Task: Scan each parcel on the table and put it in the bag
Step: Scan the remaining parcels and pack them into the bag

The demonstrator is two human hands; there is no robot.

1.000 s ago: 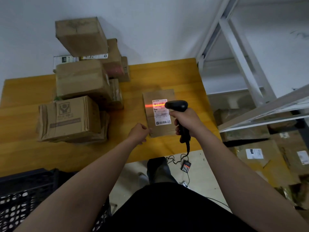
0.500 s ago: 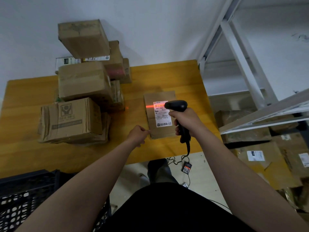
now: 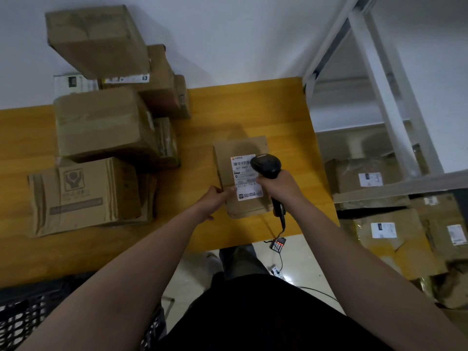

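A flat brown parcel (image 3: 241,146) with a white shipping label (image 3: 243,171) lies on the yellow wooden table (image 3: 240,107) near its right front. My right hand (image 3: 278,189) grips a black corded barcode scanner (image 3: 266,165), its head over the label's right edge. No red beam shows on the label. My left hand (image 3: 215,199) holds the parcel's left edge, fingers curled onto its top beside the label. No bag is in view.
Several cardboard boxes (image 3: 101,122) are stacked on the table's left and back, against the wall. A black lattice crate (image 3: 25,312) sits at the lower left. A white metal shelf frame (image 3: 385,102) stands right of the table, with labelled parcels (image 3: 382,234) below it.
The red scan line on the label has gone out. My left hand moved right from beside the parcel onto its left edge. The scanner stays over the label.
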